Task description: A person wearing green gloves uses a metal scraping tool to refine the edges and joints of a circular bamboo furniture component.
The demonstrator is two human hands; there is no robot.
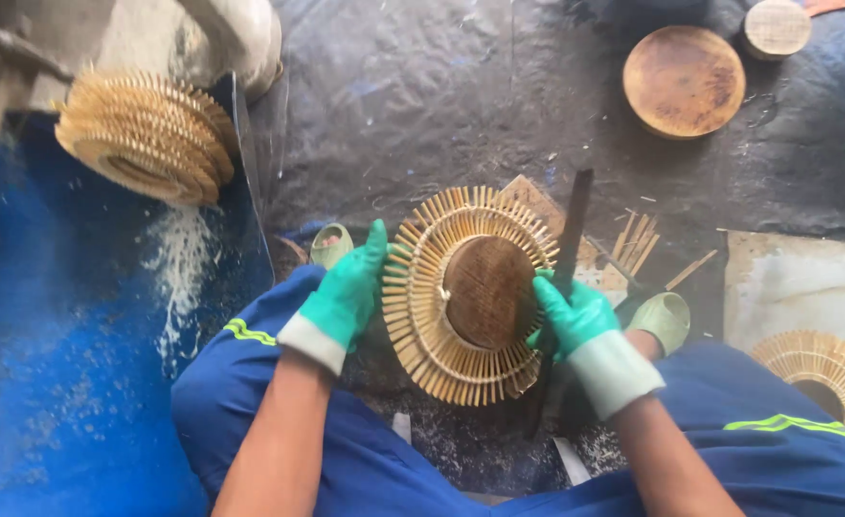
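A round bamboo-slat ring (422, 316) with a dark wooden disc (488, 291) in its middle stands tilted between my knees. My left hand (344, 292), in a green glove, holds the ring's left rim. My right hand (574, 312), also green-gloved, presses the ring's right rim and grips a long dark blade-like bar (572, 230) that runs up and down beside the ring. Both forearms are bare above white cuffs. My legs are in blue trousers with yellow-green stripes.
A stack of finished slat rings (145, 134) lies at the upper left on a blue sheet (49, 364) dusted with sawdust. Two wooden discs (683, 80) (776, 26) lie at the upper right on dark plastic. Another slat ring (829, 373) sits at the right edge. Loose slats (636, 241) lie behind the bar.
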